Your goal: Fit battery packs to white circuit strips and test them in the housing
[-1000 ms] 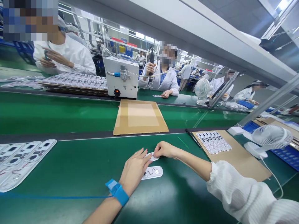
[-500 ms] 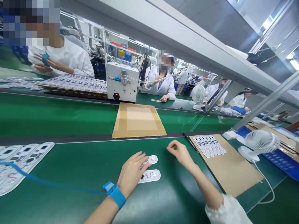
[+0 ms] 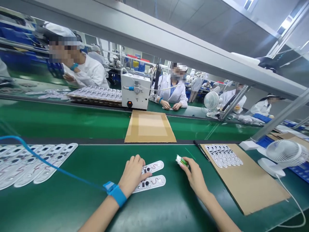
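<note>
Two white oblong circuit strips lie side by side on the green mat, the far strip (image 3: 154, 166) and the near strip (image 3: 152, 182). My left hand (image 3: 132, 174) rests flat on their left ends, fingers spread; a blue wrist strap (image 3: 115, 192) with a blue cord circles its wrist. My right hand (image 3: 196, 175) is just right of the strips and pinches a small white and green piece (image 3: 181, 160) between thumb and fingertips.
A cardboard sheet (image 3: 251, 183) at right carries a cluster of small white parts (image 3: 223, 155); a black pen (image 3: 201, 150) lies along its left edge. More strips (image 3: 33, 164) lie at left. A desk fan (image 3: 282, 156), a cardboard sheet (image 3: 149, 126) on the belt and seated workers are beyond.
My right hand left the far strip, swung right, and now holds a small white and green piece. My left hand stayed pressed on the strips. The camera view shifted left and tilted.
</note>
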Demonstrator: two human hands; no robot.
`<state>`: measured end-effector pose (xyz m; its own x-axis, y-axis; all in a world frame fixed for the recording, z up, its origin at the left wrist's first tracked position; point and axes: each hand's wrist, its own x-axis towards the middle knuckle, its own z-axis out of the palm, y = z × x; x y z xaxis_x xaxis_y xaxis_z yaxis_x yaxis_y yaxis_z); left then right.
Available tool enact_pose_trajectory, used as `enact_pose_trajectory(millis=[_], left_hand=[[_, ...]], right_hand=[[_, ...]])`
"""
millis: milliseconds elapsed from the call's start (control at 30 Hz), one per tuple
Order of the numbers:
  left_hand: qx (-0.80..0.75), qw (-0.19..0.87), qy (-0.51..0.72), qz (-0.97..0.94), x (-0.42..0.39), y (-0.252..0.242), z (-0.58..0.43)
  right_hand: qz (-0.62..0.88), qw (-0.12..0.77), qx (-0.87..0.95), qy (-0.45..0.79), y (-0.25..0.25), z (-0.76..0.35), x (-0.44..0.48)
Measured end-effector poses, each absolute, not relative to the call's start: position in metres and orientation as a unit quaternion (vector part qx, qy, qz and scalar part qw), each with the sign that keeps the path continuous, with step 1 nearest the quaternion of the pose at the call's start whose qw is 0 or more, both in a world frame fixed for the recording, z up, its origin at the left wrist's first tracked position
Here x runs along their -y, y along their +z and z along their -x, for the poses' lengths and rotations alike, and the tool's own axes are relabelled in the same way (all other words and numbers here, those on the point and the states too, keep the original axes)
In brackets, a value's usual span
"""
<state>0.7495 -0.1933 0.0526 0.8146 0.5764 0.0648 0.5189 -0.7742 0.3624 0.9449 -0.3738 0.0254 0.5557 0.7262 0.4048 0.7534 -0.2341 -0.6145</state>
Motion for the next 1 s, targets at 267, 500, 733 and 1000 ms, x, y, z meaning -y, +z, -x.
enact_pose_trajectory(millis=[267,500,733,1000], left_hand=[[-0.277,0.336,0.183,-0.881,0.190,0.049,-0.722],[-0.289,0.434,0.171,-0.836,0.203,0.064,-0.726],[-0.309,0.516,0.146,-0.785,0.207,0.066,-0.726],[-0.335,0.572,0.164,-0.731,0.208,0.061,-0.726]], right_hand=[[0.650,0.419,0.634,0.003,0.033,-0.910,0.321],[0.600,0.384,0.701,-0.030,0.034,-0.906,0.325],[0.613,0.349,0.709,0.001,0.032,-0.912,0.328],[0.611,0.330,0.719,0.030,0.037,-0.905,0.329]])
